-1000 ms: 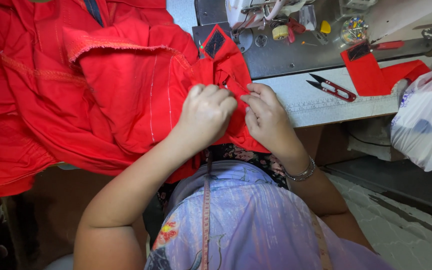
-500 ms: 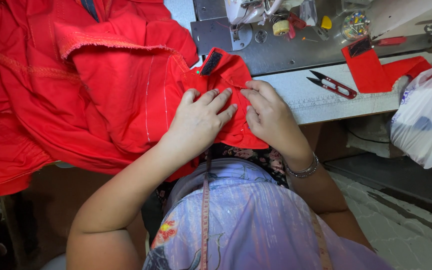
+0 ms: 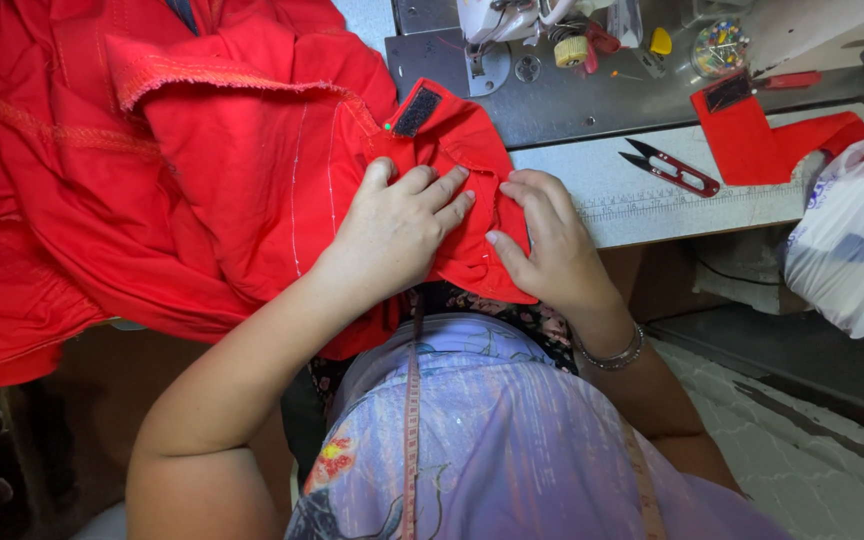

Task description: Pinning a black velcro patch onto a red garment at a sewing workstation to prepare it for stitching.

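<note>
A big red garment lies bunched over the left of the sewing table. A red flap with a black hook-and-loop strip sits at the garment's right edge. My left hand presses flat on the flap, fingers spread. My right hand pinches the flap's right edge between thumb and fingers. A bracelet circles my right wrist.
A sewing machine head stands at the back on a metal plate. Red-handled thread snips lie on the table to the right. Red fabric pieces, a pin holder and a white plastic bag are at the right.
My left hand has gone from curled over the fabric to flat with spread fingers. The flap has been smoothed out, showing its black strip.
</note>
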